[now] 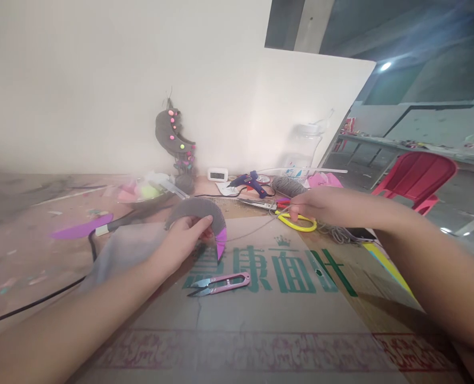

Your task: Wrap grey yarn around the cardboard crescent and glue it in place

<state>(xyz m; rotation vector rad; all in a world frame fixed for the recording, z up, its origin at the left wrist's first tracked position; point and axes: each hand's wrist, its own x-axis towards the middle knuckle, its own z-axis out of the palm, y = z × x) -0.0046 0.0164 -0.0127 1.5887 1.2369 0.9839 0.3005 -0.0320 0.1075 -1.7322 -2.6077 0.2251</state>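
My left hand is closed around a crescent form wound with grey yarn. Its lower right tip shows bare purple. From the crescent a grey yarn strand runs rightward to my right hand, whose thumb and fingers pinch it. Just below the right fingers lies the yellow handle of a pair of scissors, partly hidden. Pink thread snips rest on the printed sheet in front of the crescent, blades pointing left.
Along the back stand a blue glue gun, grey yarn ball, white digital timer and clear bottle. A pompom-dotted crescent hangs on the wall. At left are a purple piece and black cord. A red chair stands right.
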